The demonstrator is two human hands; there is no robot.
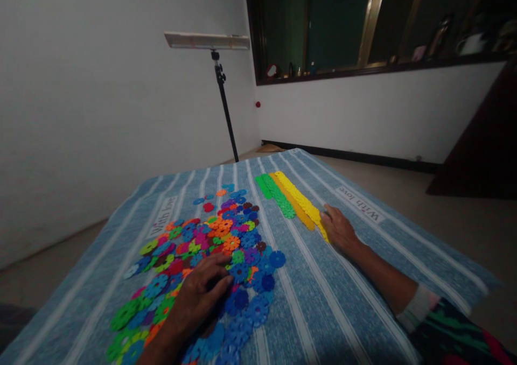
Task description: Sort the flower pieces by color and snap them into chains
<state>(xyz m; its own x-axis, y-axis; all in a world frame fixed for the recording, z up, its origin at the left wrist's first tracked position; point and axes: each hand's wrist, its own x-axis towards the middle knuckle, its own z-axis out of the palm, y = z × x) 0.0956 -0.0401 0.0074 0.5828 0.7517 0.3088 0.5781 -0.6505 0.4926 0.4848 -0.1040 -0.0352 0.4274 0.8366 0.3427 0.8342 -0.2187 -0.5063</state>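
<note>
Yellow row of overlapping plastic snowflake discs (296, 195) right of multicoloured disc heap (221, 227), beside darker-yellow row (304, 218), then green rows (285, 206). Right hand (340, 229) at yellow row's near end, fingers slightly bent; grip cannot be told. Left hand (202, 288) over heap, fingers curled; cannot tell whether disc held. Striped blue cloth (331, 284) beneath. Beyond: light panel (208, 42) on black stand (228, 109), window (333, 20).

Long panel (208, 42) on black stand (228, 112), white wall (100, 85), dark-framed window (331, 26), striped blue cloth (323, 306)
</note>
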